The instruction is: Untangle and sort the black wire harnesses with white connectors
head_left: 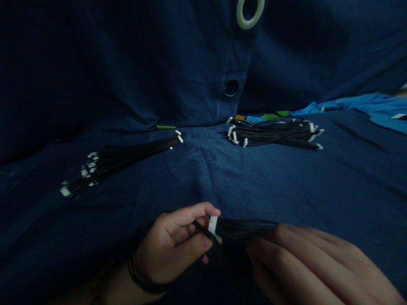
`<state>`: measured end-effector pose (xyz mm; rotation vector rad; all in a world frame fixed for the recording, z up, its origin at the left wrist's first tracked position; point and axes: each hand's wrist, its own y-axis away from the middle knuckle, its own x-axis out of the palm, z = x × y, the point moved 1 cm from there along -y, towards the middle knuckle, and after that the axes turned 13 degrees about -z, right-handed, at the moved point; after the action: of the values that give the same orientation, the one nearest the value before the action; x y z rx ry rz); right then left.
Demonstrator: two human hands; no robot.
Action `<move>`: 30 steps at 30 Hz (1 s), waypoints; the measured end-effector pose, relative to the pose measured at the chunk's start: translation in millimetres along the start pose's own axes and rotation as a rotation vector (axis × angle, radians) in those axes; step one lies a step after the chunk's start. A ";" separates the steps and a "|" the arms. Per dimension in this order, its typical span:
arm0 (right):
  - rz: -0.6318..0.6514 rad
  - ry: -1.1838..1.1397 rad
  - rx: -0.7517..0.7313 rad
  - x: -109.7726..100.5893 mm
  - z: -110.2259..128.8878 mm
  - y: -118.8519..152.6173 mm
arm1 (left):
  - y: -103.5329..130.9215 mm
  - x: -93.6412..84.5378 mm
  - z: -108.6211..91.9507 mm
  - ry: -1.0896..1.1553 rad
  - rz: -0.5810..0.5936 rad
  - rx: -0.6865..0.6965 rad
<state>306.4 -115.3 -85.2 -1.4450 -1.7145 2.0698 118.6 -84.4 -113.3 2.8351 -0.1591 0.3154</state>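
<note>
Near the bottom middle, my left hand (179,241) is closed, pinching a white connector (213,224) between finger and thumb. Black wires (244,227) run from the connector towards my right hand (305,258). Its fingers are curled round those wires, with the fingertips mostly hidden under the hand. More black strands pass beneath my left thumb and fade into the dark below. A dark band (143,275) circles my left wrist.
On the dark blue cloth (197,178) lie two bundles of black wires with white connectors at their ends, a left bundle (127,159) and a right bundle (273,133). A blue cloth curtain with a pale ring (250,23) rises behind. Bright blue fabric (359,106) shows at right.
</note>
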 end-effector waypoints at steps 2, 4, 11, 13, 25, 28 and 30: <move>0.063 -0.031 0.044 2.5 0.7 -3.5 | 0.8 0.7 0.0 -0.029 0.027 0.000; 0.101 -0.075 0.074 4.2 2.0 -6.7 | 1.9 2.1 0.2 -0.077 0.070 0.013; 0.109 -0.170 0.058 5.8 7.2 -8.6 | 2.8 6.2 1.4 -0.177 0.076 0.035; 0.180 -0.224 0.131 5.9 2.5 -10.5 | 0.3 5.6 1.7 -0.139 0.048 -0.002; 0.571 -0.329 0.484 -21.4 -35.2 -0.7 | -5.9 5.9 -5.5 -0.038 -0.387 -0.052; 0.807 -0.268 0.414 -11.3 -15.2 5.4 | -7.3 5.4 -4.8 -0.044 -0.373 -0.049; 0.791 -0.289 0.430 -0.8 -5.8 2.3 | -8.4 4.0 -3.6 -0.061 -0.337 -0.020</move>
<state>311.9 -112.4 -86.1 -1.9197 -0.6703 2.8989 123.0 -75.7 -111.2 2.7878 0.2992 0.1525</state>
